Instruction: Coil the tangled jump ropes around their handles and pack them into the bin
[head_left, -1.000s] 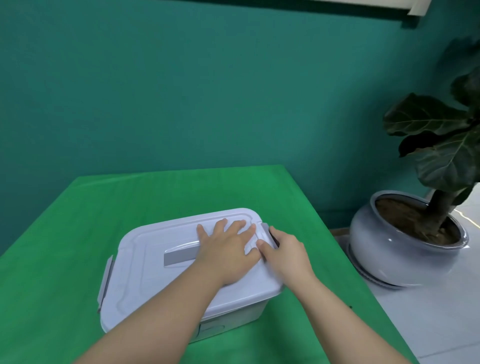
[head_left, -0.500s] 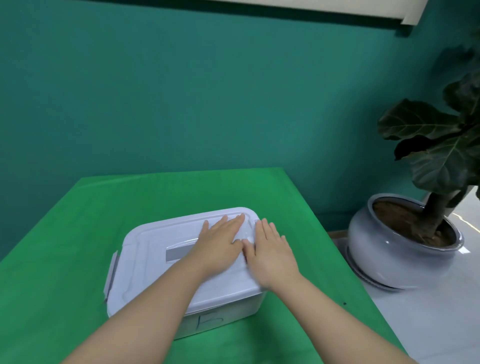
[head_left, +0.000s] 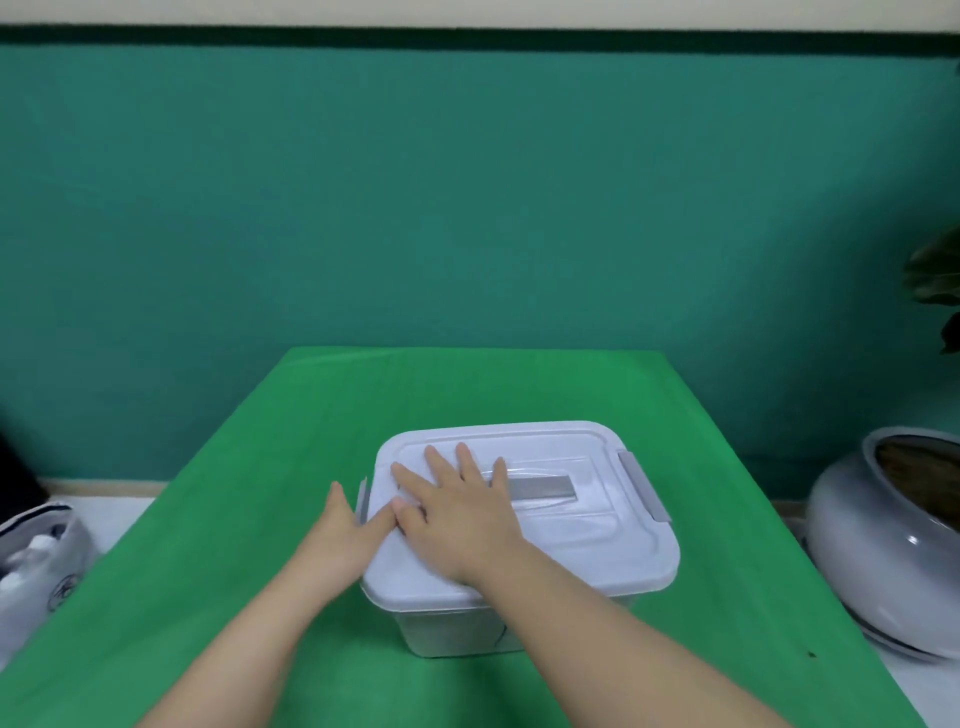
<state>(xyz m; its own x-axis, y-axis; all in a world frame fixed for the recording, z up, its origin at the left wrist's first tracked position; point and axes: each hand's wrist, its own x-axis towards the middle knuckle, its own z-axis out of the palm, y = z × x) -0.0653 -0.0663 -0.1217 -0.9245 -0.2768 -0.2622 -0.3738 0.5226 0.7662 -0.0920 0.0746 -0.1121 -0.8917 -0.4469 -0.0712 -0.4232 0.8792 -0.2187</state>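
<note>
White bin lid (head_left: 597, 540) under flat right fingers (head_left: 441, 467), left fingers (head_left: 358, 519) seemingly straight at clasp (head_left: 362, 501)

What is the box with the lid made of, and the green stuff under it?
The bin lid looks like smooth, slightly glossy pale plastic with grey clips. The bin below seems frosted plastic. The green table cover looks like matte cloth; faint creases suggest this.

bin (head_left: 524, 540) mid-table, green table (head_left: 260, 519) bare around it, wall (head_left: 467, 208) behind
</note>
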